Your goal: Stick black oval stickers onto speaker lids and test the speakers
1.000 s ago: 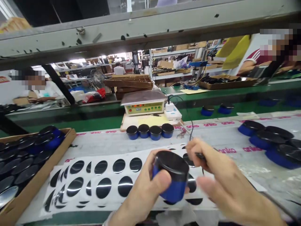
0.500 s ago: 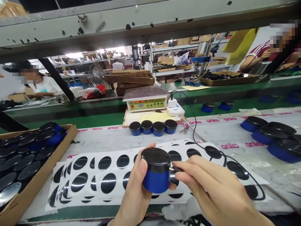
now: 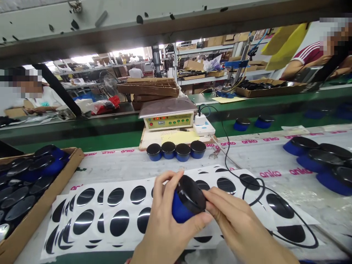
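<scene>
My left hand (image 3: 167, 220) is wrapped around a round blue case with a black top (image 3: 183, 205), which is tilted toward the right. My right hand (image 3: 233, 216) is closed in a pinch against the right side of that case. From behind my right wrist a thin black cable (image 3: 298, 242) loops out over the sheets, its plug end hidden by my fingers. Under both hands lie overlapping white sheets (image 3: 106, 216) with rows of glossy black round stickers (image 3: 119, 223).
Behind the hands, several blue cases (image 3: 182, 152) stand in a row before a control box (image 3: 167, 118) and a white socket block (image 3: 204, 128). A cardboard box (image 3: 55, 187) of such parts is at left. More cases (image 3: 320, 159) sit at right. Two co-workers are across the line.
The case has gone from upright to tilted, and my left hand has turned around it. My right fingers have closed in against its side, so the plug seen before is now hidden.
</scene>
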Tool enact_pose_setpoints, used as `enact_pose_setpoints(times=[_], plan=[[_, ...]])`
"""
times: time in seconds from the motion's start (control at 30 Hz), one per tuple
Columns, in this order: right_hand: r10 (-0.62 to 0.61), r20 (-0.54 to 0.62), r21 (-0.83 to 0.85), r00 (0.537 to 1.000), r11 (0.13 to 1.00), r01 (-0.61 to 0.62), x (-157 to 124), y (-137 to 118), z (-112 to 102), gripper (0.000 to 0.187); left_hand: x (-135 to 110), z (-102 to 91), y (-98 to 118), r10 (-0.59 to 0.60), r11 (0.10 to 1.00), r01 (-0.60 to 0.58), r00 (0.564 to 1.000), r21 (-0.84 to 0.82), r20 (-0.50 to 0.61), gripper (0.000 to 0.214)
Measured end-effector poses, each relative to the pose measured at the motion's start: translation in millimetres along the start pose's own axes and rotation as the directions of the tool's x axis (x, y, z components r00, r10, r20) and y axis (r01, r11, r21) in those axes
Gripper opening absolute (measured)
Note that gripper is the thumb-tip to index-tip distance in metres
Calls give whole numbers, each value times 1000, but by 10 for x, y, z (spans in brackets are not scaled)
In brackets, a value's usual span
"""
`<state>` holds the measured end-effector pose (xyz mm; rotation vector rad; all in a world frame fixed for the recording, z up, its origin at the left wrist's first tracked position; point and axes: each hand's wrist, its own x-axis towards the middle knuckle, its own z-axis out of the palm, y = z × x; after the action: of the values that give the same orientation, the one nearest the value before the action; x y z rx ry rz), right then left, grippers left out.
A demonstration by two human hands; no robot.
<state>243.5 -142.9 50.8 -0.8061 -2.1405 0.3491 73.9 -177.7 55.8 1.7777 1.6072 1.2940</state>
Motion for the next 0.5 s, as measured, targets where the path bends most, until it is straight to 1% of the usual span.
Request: enact_pose_setpoints(times=[0.07, 0.1, 0.17, 0.2, 0.27, 0.3, 0.37, 0.5], plan=[[57, 23, 67, 998, 996, -59, -23, 49, 16, 20, 14, 14, -24, 145, 974, -138, 989, 179, -25, 63], [72, 22, 87, 997, 994, -74, -30, 63, 19, 21, 22, 17, -33, 224, 946, -210, 974, 247, -34, 62], [76, -2, 107, 997, 991, -76, -33, 78, 17, 24, 43, 16, -44, 395, 873, -362, 918, 328, -39, 59], [71, -18, 114, 997, 991, -69, -31, 80, 14, 24, 55, 12, -47, 476, 831, -434, 879, 349, -40, 56], [52, -47, 121, 998, 992, -46, -29, 82, 6, 25, 78, 3, -48, 590, 757, -538, 807, 371, -32, 48], [46, -49, 121, 998, 992, -40, -32, 84, 4, 25, 87, -2, -46, 620, 732, -564, 784, 382, -32, 44], [42, -31, 121, 999, 992, -38, -46, 90, 8, 26, 98, -15, -38, 656, 689, -596, 755, 413, -6, 39], [24, -26, 82, 999, 996, -21, -86, 109, 49, 26, 102, -42, -21, 680, 616, -651, 724, 444, 116, 37]])
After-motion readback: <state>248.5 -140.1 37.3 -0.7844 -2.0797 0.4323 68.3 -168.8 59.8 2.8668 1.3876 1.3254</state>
